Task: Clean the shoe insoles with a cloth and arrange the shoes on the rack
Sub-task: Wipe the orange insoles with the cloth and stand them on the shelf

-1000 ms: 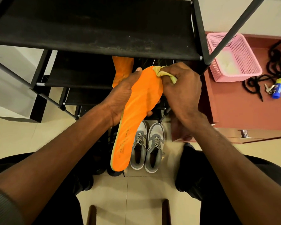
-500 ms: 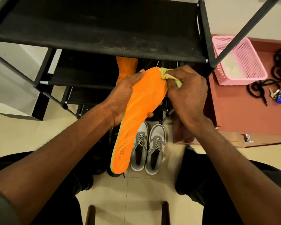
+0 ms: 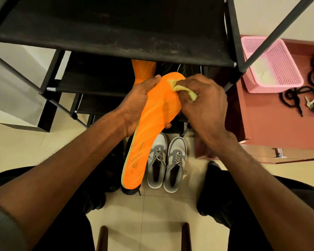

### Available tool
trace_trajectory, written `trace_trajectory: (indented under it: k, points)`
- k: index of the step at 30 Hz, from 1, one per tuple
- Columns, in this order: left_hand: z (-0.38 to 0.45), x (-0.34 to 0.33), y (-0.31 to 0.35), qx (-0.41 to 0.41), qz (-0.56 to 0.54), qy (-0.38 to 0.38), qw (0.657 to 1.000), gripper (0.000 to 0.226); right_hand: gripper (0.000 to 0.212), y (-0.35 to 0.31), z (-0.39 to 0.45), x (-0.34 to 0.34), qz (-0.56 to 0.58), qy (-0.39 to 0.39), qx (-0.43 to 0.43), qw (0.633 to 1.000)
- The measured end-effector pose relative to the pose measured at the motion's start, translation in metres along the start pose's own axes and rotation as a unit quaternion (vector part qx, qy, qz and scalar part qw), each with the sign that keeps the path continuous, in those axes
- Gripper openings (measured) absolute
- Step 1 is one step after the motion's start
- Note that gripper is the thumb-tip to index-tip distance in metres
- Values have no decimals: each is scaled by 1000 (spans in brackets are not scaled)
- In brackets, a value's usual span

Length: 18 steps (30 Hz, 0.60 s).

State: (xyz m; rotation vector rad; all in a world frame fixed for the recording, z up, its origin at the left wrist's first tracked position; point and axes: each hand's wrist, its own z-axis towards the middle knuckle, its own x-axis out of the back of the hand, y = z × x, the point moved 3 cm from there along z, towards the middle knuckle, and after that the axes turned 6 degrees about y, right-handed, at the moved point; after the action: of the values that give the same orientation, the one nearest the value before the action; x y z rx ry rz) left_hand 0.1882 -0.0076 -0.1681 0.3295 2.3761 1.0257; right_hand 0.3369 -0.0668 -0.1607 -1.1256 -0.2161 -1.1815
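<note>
While the left hand (image 3: 140, 104) clasps the orange insole (image 3: 152, 124) along its edge at centre frame, the right hand (image 3: 205, 105) pinches a bunched yellow cloth (image 3: 181, 88) against the insole's toe end. A second orange insole (image 3: 143, 69) stands behind, under the black shoe rack (image 3: 116, 33). Grey-and-white sneakers (image 3: 166, 160) sit on the floor below; a dark shoe beside them is possibly present but mostly hidden. Risk: the thin insole may buckle or slip from the one-sided hold if the wiping pressure rises, dropping onto the sneakers. At right lies a pink basket (image 3: 279, 69).
</note>
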Motion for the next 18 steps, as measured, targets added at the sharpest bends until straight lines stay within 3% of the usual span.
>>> trace_trajectory:
  k: [2, 7, 11, 15, 18]
  points:
    - [1, -3, -3, 7, 0, -9, 1000, 44, 28, 7, 4, 3, -12, 48, -48, 998]
    - [1, -2, -5, 5, 6, 7, 1000, 43, 26, -11, -8, -7, 35, -35, 44, 998]
    - [2, -5, -6, 2, 2, 24, 1000, 36, 28, 2, 0, 0, -9, 34, -25, 999]
    - [6, 0, -5, -8, -50, 26, 998, 43, 26, -20, -15, -10, 3, -81, 88, 993]
    - [8, 0, -3, -7, -44, 37, 998, 51, 28, -6, -5, -3, -62, -15, 5, 998]
